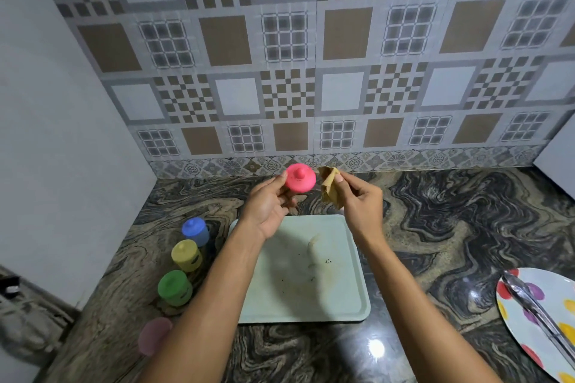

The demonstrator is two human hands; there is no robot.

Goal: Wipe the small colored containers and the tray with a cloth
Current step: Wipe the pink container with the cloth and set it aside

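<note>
Head view: your left hand (270, 205) grips round pink plastic container (300, 177); right hand (361, 200) pinches folded tan cloth (330, 186) just beside it, possibly touching, above pale green tray (354, 283).

A pink container (300, 178) with a knobbed lid is held up in the air above the far edge of the tray, tilted so its lid faces the camera. Just beside it on the right, not touching, is a crumpled brown cloth (330, 188). The pale green tray (348, 305) lies flat on the worktop; it is rectangular with rounded corners and a raised rim, and its floor shows smears and small dark specks. Left of the tray three lidded containers stand upright in a row: blue (195, 231) farthest, yellow (186, 255) in the middle, green (174, 288) nearest.
</note>
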